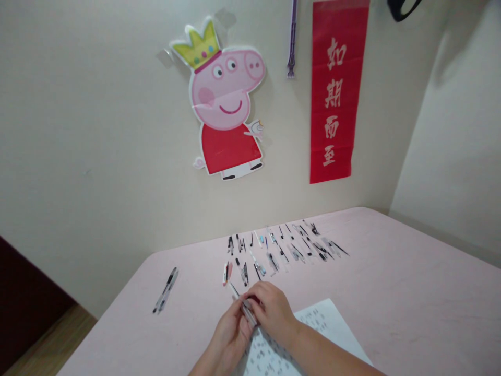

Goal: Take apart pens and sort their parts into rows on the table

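Note:
My left hand [231,334] is closed around a slim pen with a clear barrel [248,314], whose pale end points up and away to the left. Over the same pen, my right hand [276,312] curls its fingers against the barrel's middle; some of the grip is hidden behind them. Beneath both hands lies a white sheet of paper [319,319] covered in small dark handwriting. Just beyond my fingers, pen parts [256,271] are laid out in rows: dark caps, refills and clear barrels.
Two pens [166,290] lie side by side on the left of the pink table [410,297]. The table's back edge meets a wall bearing a cartoon pig cutout [230,149] and a red banner [338,31]. A purple cord [291,42] hangs between them.

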A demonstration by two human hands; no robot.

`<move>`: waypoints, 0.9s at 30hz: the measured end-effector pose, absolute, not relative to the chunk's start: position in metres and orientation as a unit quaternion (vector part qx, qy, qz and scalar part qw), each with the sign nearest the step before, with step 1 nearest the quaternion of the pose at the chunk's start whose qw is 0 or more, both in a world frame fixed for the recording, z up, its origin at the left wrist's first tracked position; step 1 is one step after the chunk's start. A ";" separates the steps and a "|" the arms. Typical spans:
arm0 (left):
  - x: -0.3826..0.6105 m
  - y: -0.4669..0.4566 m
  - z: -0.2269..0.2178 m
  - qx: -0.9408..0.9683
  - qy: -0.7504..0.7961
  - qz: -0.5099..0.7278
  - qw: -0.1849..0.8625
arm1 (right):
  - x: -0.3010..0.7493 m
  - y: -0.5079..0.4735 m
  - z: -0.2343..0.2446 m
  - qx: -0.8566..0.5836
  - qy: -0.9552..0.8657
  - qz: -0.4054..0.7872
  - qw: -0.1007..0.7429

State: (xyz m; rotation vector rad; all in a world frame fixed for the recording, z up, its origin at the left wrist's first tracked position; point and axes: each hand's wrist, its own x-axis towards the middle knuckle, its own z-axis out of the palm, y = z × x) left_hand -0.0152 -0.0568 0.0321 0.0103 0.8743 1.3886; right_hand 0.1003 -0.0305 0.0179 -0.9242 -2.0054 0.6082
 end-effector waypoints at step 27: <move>-0.139 0.127 0.034 0.448 0.809 0.328 0.193 | 0.104 -0.021 0.010 -0.364 -0.746 0.265 0.490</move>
